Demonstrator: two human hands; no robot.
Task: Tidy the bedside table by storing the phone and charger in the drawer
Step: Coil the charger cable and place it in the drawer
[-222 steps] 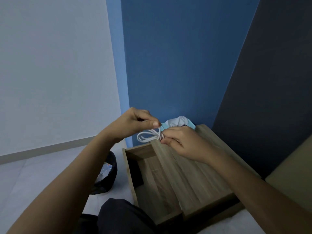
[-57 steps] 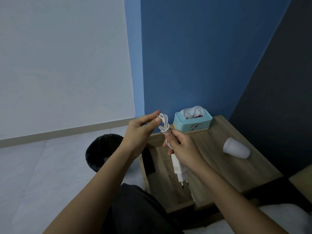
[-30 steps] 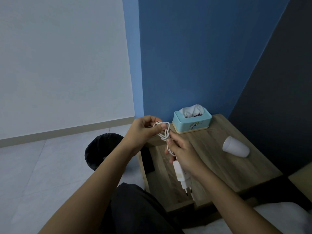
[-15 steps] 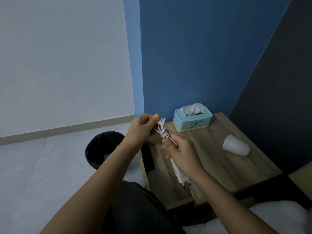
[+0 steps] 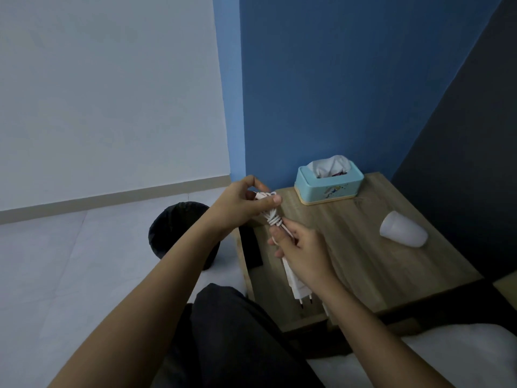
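Charger (image 5: pixel 297 284) cable, now knotted tighter, gripped by left hand (image 5: pixel 246 204) and right hand (image 5: pixel 299 250); drawer (image 5: pixel 268 278) at 6 o'clock next.

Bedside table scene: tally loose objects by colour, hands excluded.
White: 2, the charger with coiled cable, and the cup on its side.
Light blue: 1, the tissue box.
Black: 2, the phone in the drawer, and the bin.
Total: 5

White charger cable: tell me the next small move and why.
Probably lower the bundled white charger cable and its white plug adapter into the open wooden drawer below. Both hands, left and right, hold it coiled and wrapped, directly over the drawer, where a dark phone seems to lie.
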